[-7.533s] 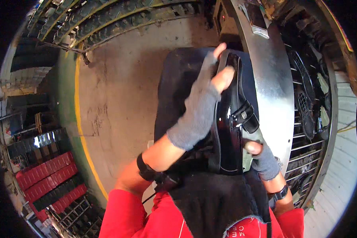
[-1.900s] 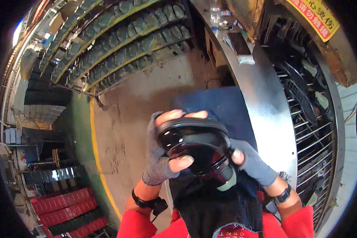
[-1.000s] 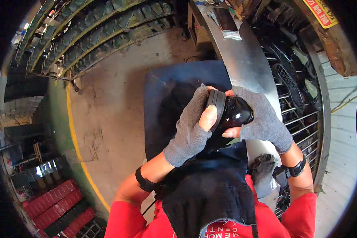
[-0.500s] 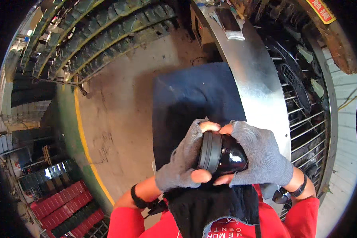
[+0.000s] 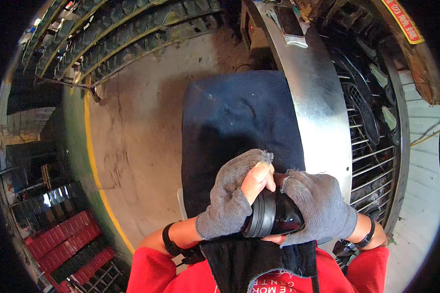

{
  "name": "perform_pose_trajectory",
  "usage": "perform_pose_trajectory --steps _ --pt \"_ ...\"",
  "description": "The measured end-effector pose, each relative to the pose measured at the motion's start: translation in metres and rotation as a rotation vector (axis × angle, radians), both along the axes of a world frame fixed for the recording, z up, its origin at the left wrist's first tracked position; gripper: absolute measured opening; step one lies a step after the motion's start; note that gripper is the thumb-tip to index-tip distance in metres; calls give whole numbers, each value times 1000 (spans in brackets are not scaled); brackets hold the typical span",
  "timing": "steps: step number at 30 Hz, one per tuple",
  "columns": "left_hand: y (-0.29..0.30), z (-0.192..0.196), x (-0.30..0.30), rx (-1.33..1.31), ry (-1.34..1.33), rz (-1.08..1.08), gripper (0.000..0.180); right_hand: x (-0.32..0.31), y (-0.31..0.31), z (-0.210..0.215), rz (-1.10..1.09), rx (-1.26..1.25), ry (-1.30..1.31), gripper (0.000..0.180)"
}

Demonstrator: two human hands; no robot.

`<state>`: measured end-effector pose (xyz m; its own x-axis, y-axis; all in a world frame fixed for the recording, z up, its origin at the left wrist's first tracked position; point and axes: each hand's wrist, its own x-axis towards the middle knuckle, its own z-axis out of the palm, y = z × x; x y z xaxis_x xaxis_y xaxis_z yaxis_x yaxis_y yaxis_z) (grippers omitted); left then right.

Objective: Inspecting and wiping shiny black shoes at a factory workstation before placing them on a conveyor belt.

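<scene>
A glossy black shoe (image 5: 287, 219) with a thick, ridged dark rubber sole (image 5: 262, 217) is held close to my body, its sole facing left. My right hand (image 5: 320, 207), in a grey fingerless knit glove, is wrapped round the shiny upper from the right. My left hand (image 5: 234, 195), gloved the same way, is curled against the sole, with bare fingertips at its upper edge. Part of the shoe is hidden behind both hands. Below it hangs a black cloth (image 5: 229, 263) over my red shirt.
A dark padded surface (image 5: 239, 107) lies in front of me. To its right runs a curved metal counter (image 5: 322, 117), with a phone (image 5: 289, 22) at its far end. Beyond is a metal rod rack (image 5: 374, 166) bearing black soles. Shoe-filled shelves (image 5: 132, 24) stand far left.
My left hand has rolled over, its fingers now raised at the sole's top edge rather than gripping from the side. The shoe has come slightly nearer my body.
</scene>
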<state>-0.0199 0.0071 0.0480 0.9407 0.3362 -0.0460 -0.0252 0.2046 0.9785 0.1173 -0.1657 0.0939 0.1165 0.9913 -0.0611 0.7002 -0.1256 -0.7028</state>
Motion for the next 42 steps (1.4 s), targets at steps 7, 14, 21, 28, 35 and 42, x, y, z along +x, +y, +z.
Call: perform_pose_trajectory --steps 7,14,21,28,35,42 --pt "-1 -7 -7 -85 -97 77 42 -3 4 1 19 34 -58 85" --pt "8 -6 5 -125 -137 -124 38 8 21 12 213 102 -177 80" --pt "40 -35 27 -337 -8 -19 60 -3 47 -41 -496 233 623 85" --pt "39 4 28 -47 -285 154 47 12 63 -32 -830 217 1340 82" --pt "77 -43 40 -734 175 -27 59 -22 115 30 621 187 -251 71" --pt "48 -57 9 -763 20 275 90 -46 64 -34 285 397 -27 41"
